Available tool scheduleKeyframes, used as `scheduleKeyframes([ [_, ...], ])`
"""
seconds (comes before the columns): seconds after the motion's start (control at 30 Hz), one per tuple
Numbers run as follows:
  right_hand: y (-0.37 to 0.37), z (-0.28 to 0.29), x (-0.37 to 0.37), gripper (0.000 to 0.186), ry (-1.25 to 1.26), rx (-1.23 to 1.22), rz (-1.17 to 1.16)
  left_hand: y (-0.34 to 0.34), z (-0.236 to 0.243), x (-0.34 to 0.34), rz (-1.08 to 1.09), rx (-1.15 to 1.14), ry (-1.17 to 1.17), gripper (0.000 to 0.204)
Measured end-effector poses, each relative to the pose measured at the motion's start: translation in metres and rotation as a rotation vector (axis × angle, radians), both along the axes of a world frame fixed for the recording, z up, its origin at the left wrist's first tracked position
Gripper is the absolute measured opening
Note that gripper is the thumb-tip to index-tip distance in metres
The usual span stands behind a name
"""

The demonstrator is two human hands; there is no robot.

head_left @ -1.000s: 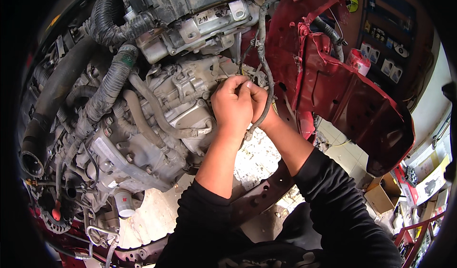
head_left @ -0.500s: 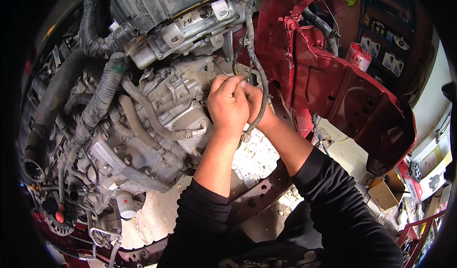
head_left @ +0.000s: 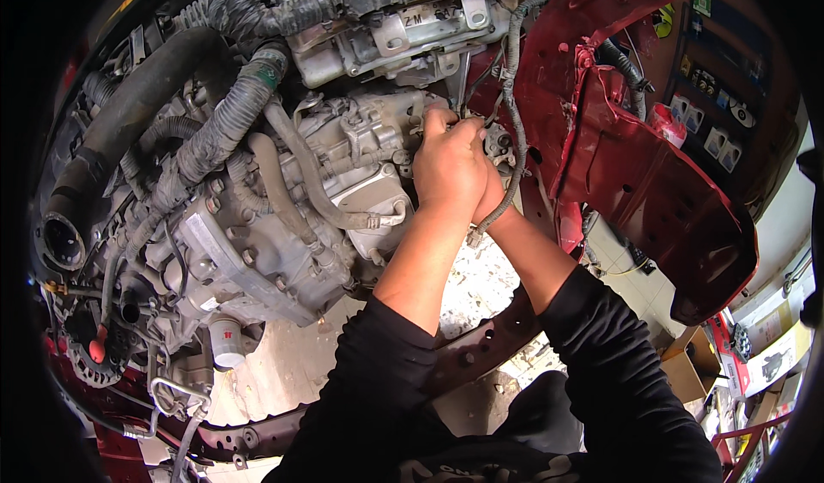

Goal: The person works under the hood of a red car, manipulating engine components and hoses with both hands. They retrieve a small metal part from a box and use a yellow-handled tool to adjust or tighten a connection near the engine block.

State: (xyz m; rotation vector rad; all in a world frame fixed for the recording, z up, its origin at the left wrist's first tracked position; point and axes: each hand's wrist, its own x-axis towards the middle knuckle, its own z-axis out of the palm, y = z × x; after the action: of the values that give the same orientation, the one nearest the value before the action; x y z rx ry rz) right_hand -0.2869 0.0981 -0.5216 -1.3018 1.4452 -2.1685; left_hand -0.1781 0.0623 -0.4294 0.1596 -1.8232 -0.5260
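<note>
My left hand (head_left: 450,167) is closed, its fingers curled at the right end of the dusty grey gearbox casing (head_left: 369,131). Pressed against it from the right is my right hand (head_left: 493,193), largely covered by the left, with its fingers bent inward. Whatever the two hands grip is hidden between them. Thin dark wires (head_left: 470,97) run down to the fingertips. A sheathed wiring harness (head_left: 516,97) hangs just right of the hands and curves across my right wrist. Beside the fingers a small metal part (head_left: 498,144) shows.
Thick ribbed hoses (head_left: 202,131) cross the engine on the left. A metal control unit (head_left: 412,36) sits above the gearbox. The dark red body panel (head_left: 635,182) stands at the right, and a red crossmember (head_left: 481,346) passes below my forearms. A cardboard box (head_left: 689,363) lies at lower right.
The view has shifted, so the engine and panel sit farther right in the picture. My hands stay together by the wires; the left now covers more of the right.
</note>
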Motion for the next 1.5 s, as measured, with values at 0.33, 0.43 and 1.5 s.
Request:
scheduleKeyframes([
  [0.33, -0.021, 0.008, -0.022, 0.030, 0.421, 0.048, -0.469, -0.006, 0.011, -0.035, -0.055, -0.007, 0.002, 0.017],
  [0.43, -0.024, 0.007, -0.028, 0.030, 0.482, 0.044, -0.535, -0.008, 0.011, -0.038, -0.075, 0.016, 0.018, 0.021],
  [1.5, -0.010, 0.015, -0.017, 0.034, 0.377, 0.114, -0.498, -0.014, 0.001, -0.044, -0.051, -0.045, 0.031, 0.010],
])
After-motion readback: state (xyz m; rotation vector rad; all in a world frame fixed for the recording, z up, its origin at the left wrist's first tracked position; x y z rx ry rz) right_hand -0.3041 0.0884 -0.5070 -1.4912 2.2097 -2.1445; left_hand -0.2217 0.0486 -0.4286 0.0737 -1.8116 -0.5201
